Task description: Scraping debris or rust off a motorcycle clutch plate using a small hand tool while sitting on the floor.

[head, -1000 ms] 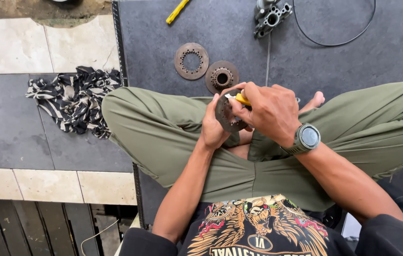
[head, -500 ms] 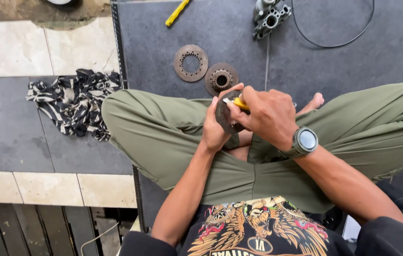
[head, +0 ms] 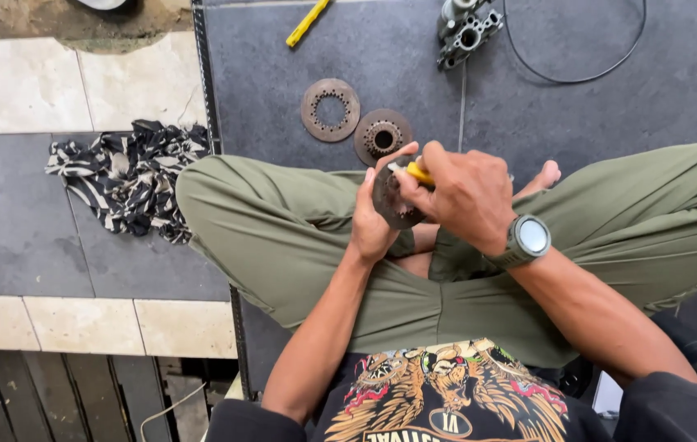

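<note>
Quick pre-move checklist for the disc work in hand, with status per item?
1. Left hand has the dark round disc supported over the lap: ok.
2. Right hand grips the yellow-handled tool against the disc: ok.
3. Tool tip seated properly on the disc: cannot tell, the fingers hide it.
4. Two other discs, the flat ring disc and the hub disc, lie on the mat just ahead of the knees: ok.
5. Striped rag beside the person's left knee: ok.
6. Thin black cable loops near the metal casting, apart from the hands: ok.
</note>
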